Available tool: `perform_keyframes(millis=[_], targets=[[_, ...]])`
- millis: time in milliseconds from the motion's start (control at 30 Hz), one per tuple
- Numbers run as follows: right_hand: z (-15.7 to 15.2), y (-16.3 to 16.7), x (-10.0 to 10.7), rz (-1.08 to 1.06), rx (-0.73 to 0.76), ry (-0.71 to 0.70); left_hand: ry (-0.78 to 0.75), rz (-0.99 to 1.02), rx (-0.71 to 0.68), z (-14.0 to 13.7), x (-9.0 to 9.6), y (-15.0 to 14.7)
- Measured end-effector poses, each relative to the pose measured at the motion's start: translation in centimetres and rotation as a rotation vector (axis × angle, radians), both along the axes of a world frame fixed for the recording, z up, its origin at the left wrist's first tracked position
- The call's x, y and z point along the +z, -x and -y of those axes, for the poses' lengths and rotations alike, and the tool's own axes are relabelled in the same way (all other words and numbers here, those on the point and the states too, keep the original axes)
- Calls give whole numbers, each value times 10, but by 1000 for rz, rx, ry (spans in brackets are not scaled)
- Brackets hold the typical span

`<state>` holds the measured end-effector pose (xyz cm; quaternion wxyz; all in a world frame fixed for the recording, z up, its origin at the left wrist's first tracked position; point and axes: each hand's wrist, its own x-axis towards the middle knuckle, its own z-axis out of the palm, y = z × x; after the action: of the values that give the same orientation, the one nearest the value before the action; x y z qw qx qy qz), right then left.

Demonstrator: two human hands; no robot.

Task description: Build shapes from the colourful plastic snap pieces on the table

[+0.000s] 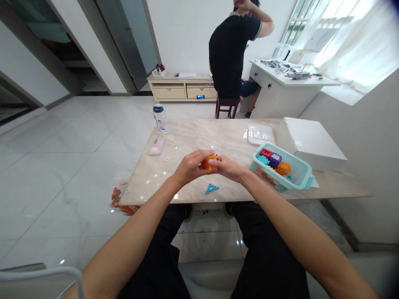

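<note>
Above the table's near half, my left hand (192, 164) and my right hand (229, 168) meet around a small cluster of orange and red toy building pieces (212, 161). The left fingers wrap it from the far side and below, hiding much of the red part. My right thumb presses on the orange part from the right. Just below the hands, a blue triangular toy piece (212, 189) lies flat on the table. To the right stands a light-teal plastic bin (301, 176) holding red, purple, teal and orange pieces (283, 167).
On the marble-look table (199, 135) are a clear bottle (160, 120), a pink box (156, 147), a transparent plastic lid (260, 134) and a large white box (314, 141). A person in black (229, 50) sits on a stool beyond, near a white desk (280, 79).
</note>
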<state>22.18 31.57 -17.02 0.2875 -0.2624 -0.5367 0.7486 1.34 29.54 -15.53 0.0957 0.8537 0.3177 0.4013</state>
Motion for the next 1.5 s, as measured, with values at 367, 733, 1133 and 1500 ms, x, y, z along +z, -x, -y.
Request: perform_keyframes(millis=[367,733,1133,1500], targets=[[5,9,9,782,-461,-965,556,137,135,-1,-3,41],[4,21,9,821,-391,-1216,595,209,320,0,0,2],[2,28,0,770,-399,-1215,507,16,553,3,0,-4],[-1,22,4,393,-320,-783,159,-81,692,3,-3,-1]])
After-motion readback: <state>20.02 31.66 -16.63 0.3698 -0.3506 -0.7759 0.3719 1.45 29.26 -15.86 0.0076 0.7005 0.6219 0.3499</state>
